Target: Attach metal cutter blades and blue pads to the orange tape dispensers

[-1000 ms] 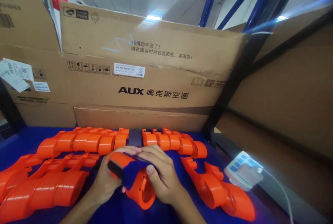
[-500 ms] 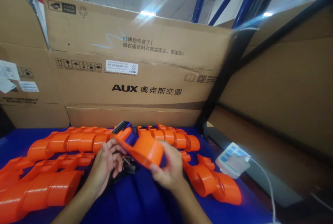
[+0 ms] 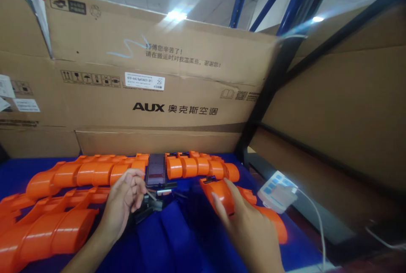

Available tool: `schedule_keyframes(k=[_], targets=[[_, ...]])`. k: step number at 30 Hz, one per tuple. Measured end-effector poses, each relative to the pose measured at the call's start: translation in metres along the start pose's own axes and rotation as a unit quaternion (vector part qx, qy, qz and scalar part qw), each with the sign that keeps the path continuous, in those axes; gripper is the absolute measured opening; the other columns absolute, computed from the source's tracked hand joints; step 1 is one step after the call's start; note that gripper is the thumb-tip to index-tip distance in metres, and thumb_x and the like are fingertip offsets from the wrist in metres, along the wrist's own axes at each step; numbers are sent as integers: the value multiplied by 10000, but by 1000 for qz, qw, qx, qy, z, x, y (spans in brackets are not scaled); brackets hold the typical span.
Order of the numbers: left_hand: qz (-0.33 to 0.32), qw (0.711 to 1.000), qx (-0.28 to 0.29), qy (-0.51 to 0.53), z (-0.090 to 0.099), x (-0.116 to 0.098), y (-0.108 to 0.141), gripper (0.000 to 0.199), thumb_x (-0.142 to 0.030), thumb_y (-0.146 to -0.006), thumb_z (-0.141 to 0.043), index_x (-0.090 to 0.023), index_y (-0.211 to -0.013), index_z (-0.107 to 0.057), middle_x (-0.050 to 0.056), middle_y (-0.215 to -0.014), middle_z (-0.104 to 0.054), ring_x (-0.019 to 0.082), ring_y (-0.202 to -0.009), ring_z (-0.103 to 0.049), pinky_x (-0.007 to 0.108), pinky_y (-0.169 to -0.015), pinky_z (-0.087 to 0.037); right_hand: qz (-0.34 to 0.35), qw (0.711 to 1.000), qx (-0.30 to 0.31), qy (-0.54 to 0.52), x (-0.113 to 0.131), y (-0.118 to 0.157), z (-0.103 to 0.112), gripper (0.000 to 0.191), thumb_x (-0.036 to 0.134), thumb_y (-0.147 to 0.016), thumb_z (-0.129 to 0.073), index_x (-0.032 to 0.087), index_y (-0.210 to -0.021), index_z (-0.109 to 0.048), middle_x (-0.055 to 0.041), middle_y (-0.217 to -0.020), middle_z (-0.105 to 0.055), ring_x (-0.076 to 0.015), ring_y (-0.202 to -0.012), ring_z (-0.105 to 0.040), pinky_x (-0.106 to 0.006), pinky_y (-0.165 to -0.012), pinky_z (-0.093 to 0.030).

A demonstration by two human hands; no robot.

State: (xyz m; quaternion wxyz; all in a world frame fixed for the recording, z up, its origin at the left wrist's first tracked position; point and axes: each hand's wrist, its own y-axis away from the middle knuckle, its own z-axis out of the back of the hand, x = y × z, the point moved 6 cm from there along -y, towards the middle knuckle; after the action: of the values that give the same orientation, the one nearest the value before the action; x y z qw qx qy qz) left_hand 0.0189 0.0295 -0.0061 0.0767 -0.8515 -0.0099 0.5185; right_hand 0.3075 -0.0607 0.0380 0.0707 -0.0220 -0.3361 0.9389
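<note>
Open lane low over blue cloth, between left hand and right hand. Small dark tools crowd its left edge. Dark panel (phone-like) fills gap between rear left orange row and rear right orange row. Front left orange row bars left side. Right side tighter: held orange part, white box, cable. Cardboard walls off back.

Orange piece in right fingers now farther right
</note>
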Motion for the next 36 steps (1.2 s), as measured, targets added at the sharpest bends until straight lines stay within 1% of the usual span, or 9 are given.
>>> schedule_keyframes(k=[3, 7, 13, 18, 22, 24, 27, 32, 36], targets=[[-4, 1000, -3, 11, 1, -3, 1, 426, -603, -871, -628, -207, -1028, -615, -16, -710, -622, 91, -459, -486, 186, -400, -302, 38, 998, 0, 56, 3, 2, -4, 541, 572, -1015, -409, 212, -1364, -613, -58, -714, -758, -254, -498, -683, -292, -437, -355], [-2, 1000, 4, 11, 0, -4, 2, 406, -594, -884, -617, -210, -1015, -620, -15, -701, -612, 93, -465, -485, 193, -412, -299, 44, 996, -3, 76, -2, 11, -5, 494, 579, -991, -463, 254, -1294, -679, -60, -834, -773, -236, -521, -695, -294, -436, -394], [1, 1000, 19, 2, -2, -1, 3, 365, -565, -886, -633, -225, -1018, -626, -22, -708, -604, 89, -479, -492, 193, -428, -306, 49, 997, 34, 48, -10, 21, -12, 377, 374, -1002, -464, 235, -1259, -702, -117, -1125, -762, -264, -717, -762, -308, -482, -524], [1, 999, 37, -6, -5, -2, 4, 344, -548, -902, -624, -224, -1016, -625, -20, -718, -608, 85, -485, -495, 192, -430, -308, 39, 996, 66, -44, -9, 18, -16, 406, 424, -1015, -438, 214, -1264, -680, -127, -1175, -746, -286, -805, -773, -381, -601, -616], [-1, 999, 43, -11, -5, -2, 4, 340, -536, -903, -628, -222, -1033, -628, -16, -721, -613, 92, -496, -507, 195, -434, -317, 30, 996, 9, -85, -22, 17, 5, 400, 430, -1014, -408, 200, -1171, -696, -137, -1182, -733, -310, -979, -741, -406, -701, -620], [-1, 999, 45, -8, -5, -2, 4, 342, -535, -903, -626, -221, -1039, -631, -14, -720, -613, 95, -501, -511, 197, -438, -325, 39, 997, -15, -71, -32, 18, 14, 387, 431, -997, -425, 192, -1111, -708, -146, -1130, -733, -335, -1012, -710, -450, -764, -603], [5, 998, 55, -6, -6, -1, 5, 341, -535, -909, -616, -218, -1034, -634, -10, -721, -615, 97, -503, -513, 199, -441, -330, 53, 998, 4, -21, -44, 25, 11, 420, 482, -954, -484, 172, -1142, -697, -175, -1098, -716, -372, -1002, -683, -505, -797, -580], [15, 998, 66, -16, -9, 1, 7, 317, -519, -923, -605, -225, -1041, -633, -6, -734, -629, 98, -507, -524, 197, -444, -332, 22, 998, 47, 18, -55, 35, -5, 420, 485, -985, -445, 200, -1203, -663, -159, -1093, -696, -323, -919, -702, -443, -731, -585], [19, 998, 54, -18, -10, 0, 6, 320, -520, -925, -607, -218, -1028, -637, -5, -721, -624, 96, -505, -523, 196, -444, -335, 13, 996, 52, 78, -55, 33, -9, 423, 478, -991, -438, 173, -1176, -665, -172, -1050, -721, -350, -908, -698, -449, -698, -575]])
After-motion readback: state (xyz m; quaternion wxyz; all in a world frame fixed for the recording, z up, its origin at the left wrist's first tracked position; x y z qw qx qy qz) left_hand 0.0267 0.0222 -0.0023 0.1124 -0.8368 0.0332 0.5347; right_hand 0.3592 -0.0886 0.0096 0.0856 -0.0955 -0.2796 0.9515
